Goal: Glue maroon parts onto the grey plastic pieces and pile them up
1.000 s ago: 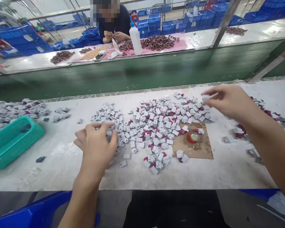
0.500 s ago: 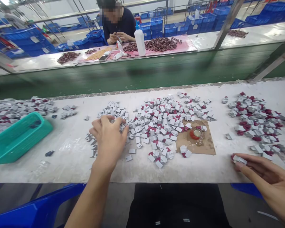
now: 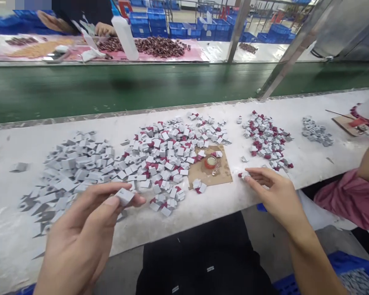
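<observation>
Head view: pinching a grey block (image 3: 124,197) in left hand (image 3: 81,233) at eight o'clock, a grey-maroon piece (image 3: 243,175) in right hand (image 3: 275,196) at four; apparently finished: joined pieces (image 3: 170,145) at centre and three; apparently remaining: plain blocks (image 3: 80,164) at nine.

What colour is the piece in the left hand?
Light grey: the piece in the left hand, seen best in the head view.

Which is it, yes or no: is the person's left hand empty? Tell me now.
No, the left hand pinches a small, light-grey, rectangular block.
</observation>
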